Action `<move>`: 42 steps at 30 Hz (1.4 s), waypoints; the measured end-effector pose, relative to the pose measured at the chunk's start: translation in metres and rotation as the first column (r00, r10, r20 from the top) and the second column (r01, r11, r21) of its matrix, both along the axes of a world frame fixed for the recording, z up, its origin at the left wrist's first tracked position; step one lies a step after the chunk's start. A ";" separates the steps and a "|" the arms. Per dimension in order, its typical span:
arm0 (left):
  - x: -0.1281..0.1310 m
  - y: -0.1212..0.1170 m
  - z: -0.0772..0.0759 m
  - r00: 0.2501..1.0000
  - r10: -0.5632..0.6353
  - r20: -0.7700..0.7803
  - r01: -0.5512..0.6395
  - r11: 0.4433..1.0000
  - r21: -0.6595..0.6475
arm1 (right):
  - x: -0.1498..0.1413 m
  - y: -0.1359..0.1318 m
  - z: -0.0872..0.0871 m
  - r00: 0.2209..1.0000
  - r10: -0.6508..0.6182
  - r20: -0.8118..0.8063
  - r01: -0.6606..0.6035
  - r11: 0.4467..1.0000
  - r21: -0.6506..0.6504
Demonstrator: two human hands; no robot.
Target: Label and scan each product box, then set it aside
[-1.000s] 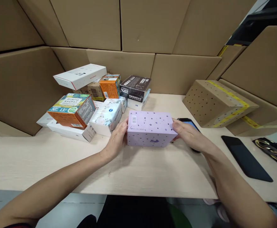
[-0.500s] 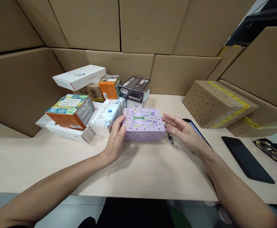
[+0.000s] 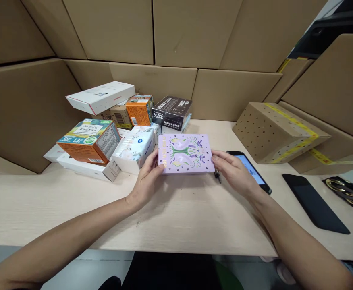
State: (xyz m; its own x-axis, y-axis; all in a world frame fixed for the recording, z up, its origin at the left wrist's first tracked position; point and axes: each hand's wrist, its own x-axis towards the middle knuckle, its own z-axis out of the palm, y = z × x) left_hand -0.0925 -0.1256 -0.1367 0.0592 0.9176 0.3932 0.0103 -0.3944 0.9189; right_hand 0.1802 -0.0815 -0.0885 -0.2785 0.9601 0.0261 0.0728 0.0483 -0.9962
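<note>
Purple box (image 3: 185, 154) centre, over table (image 3: 179, 221), printed face tipped to near side | left hand (image 3: 148, 177) curled, holding its left end, thumb on face | right hand (image 3: 235, 171) part-closed, gripping right end | phone (image 3: 255, 173) just right | white floral pack (image 3: 134, 147) left

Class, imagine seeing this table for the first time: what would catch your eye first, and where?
Probably the lilac box with its bright pattern, mid-view, held between the left hand and right hand. Next, the heap of boxes behind it to the left, with a long white box on top. On the right, a spotted brown carton with yellow tape stands beyond a lit screen.
</note>
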 end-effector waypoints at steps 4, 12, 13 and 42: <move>0.005 -0.008 0.010 0.998 -0.020 0.053 0.020 1.000 0.012 | 0.004 0.000 0.005 0.995 -0.069 -0.078 0.075 0.995 0.067; 0.006 -0.008 0.010 1.000 0.010 0.017 -0.010 1.000 0.027 | 0.004 0.000 0.005 0.997 -0.080 0.007 0.079 0.991 0.104; 0.006 -0.007 0.009 1.000 0.010 0.023 -0.011 1.000 0.025 | 0.004 0.000 0.005 0.997 -0.082 0.009 0.081 0.991 0.106; 0.000 -0.020 0.035 0.793 0.293 -0.534 0.039 0.851 0.524 | -0.002 0.001 0.010 0.943 -0.201 -0.266 0.172 0.977 -0.128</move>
